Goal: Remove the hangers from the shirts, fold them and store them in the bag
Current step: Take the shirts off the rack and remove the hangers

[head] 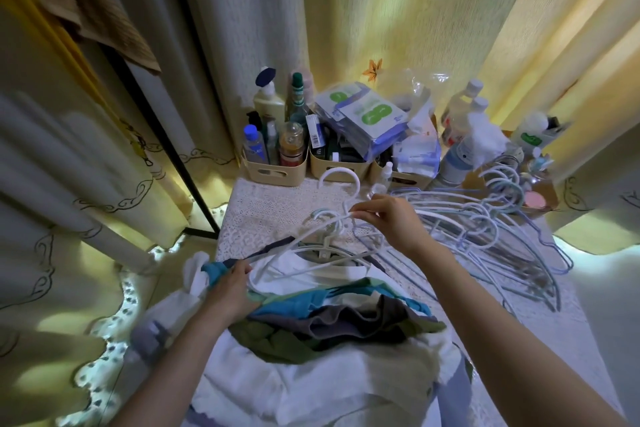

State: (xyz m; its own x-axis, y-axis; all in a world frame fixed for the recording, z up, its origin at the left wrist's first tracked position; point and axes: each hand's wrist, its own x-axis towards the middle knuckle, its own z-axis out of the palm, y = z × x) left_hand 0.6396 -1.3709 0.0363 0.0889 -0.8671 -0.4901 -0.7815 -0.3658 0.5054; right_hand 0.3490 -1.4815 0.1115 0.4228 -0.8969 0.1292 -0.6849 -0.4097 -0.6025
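A heap of shirts (pixel 332 333) in white, teal, grey and green lies on the near end of the table. A white hanger (pixel 337 180) rises from the top white shirt (pixel 322 276), its hook pointing away from me. My right hand (pixel 384 218) pinches the hanger just below the hook. My left hand (pixel 230 288) grips the shirt fabric at the hanger's left shoulder end. No bag shows in the view.
A pile of empty pale blue and white hangers (pixel 485 232) covers the table's right side. Beige bins (pixel 277 166) with bottles and packets stand at the far edge on a lace cloth (pixel 263 211). Curtains hang all around; a black rack pole (pixel 156 121) stands left.
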